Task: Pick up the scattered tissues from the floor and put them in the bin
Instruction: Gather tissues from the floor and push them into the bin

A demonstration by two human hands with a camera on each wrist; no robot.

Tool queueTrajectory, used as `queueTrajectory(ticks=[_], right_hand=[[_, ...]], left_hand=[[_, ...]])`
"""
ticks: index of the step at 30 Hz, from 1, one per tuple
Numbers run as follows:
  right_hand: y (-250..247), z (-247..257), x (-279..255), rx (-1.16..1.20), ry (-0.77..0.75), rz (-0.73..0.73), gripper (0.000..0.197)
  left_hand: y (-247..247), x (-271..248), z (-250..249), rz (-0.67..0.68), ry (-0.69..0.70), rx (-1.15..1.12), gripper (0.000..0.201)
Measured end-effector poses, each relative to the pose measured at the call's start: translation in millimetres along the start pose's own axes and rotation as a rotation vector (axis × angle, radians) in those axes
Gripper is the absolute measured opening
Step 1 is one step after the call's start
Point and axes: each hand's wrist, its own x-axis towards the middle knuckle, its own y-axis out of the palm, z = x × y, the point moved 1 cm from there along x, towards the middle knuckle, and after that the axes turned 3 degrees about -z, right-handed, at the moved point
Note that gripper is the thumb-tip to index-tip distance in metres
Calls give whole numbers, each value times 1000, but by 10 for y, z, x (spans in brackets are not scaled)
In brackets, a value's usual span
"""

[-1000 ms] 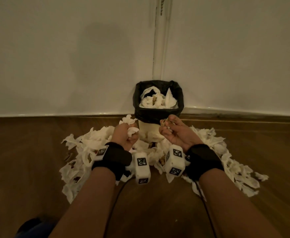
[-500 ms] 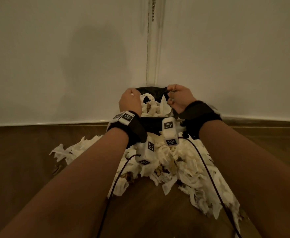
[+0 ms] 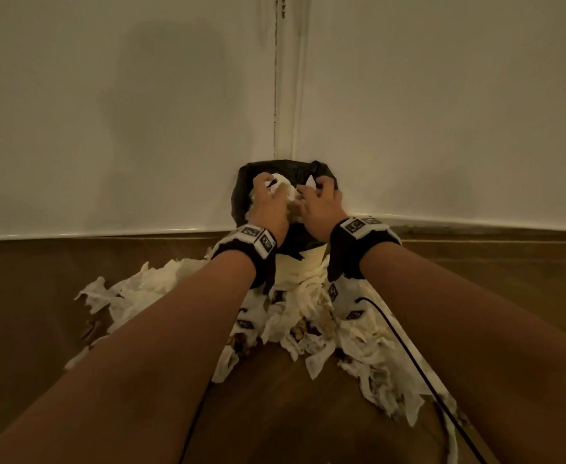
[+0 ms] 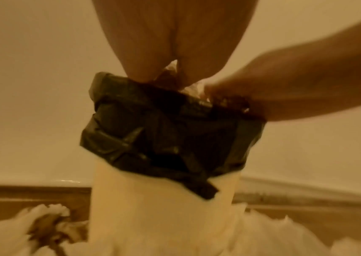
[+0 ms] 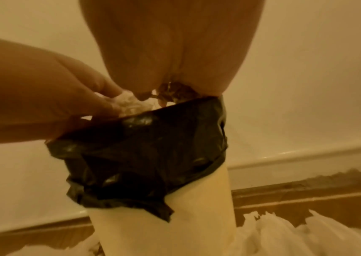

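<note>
A pale bin with a black liner [image 3: 241, 192] stands in the corner, heaped with white tissues [image 3: 280, 180]. My left hand [image 3: 268, 195] is over its mouth, fingers curled round a white tissue wad [image 5: 129, 104]. Close beside it, my right hand [image 3: 318, 195] reaches down to the far rim with a brown-stained tissue [image 5: 173, 93] between its fingers. The wrist views show the liner [image 4: 164, 129] [image 5: 142, 147] from the front, with the left hand [image 4: 168, 76] and right hand [image 5: 170, 93] dipping into the top. Scattered tissues [image 3: 308, 316] cover the floor in front of the bin.
White walls meet in a corner [image 3: 285, 95] right behind the bin, with a skirting board [image 3: 107, 231] along the wooden floor [image 3: 275, 413]. Black cables [image 3: 405, 343] run from the wrist cameras over the tissue pile. Bare floor lies to the left and right.
Both hands lifted their tissues from the floor pile up to the bin and now push down into its mouth. The head view has moved closer.
</note>
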Motion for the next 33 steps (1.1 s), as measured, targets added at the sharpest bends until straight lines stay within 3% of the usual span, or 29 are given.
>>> queueTrajectory(ticks=[3, 4, 9, 12, 14, 18, 21, 24, 28, 33], right_hand=[[79, -24, -48, -110, -115, 83, 53], [108, -40, -54, -154, -124, 114, 54], [88, -36, -66, -356, -154, 267, 59], [33, 43, -75, -377, -153, 314, 60], [33, 71, -88, -357, -149, 264, 55], [75, 148, -188, -307, -187, -180, 43], [151, 343, -337, -201, -246, -459, 40], [360, 659, -529, -123, -323, -497, 36], [753, 1028, -875, -28, -428, -378, 29], [1294, 1254, -1314, -19, -463, -33, 24]], left_hand=[[23, 23, 229, 90, 362, 681, 54], [24, 17, 279, 103, 426, 812, 56], [-54, -79, 241, 196, 492, 1091, 45], [-95, -107, 164, 235, 453, 1043, 41], [-169, -125, 153, 184, 452, 926, 39], [-507, -210, 229, 9, 538, 629, 37], [-810, -347, 407, -159, 441, 411, 35], [-1016, -602, 717, -281, 295, 354, 35], [-1209, -1063, 1252, -319, 107, 399, 35], [-1561, -1546, 1855, -262, -148, 588, 35]])
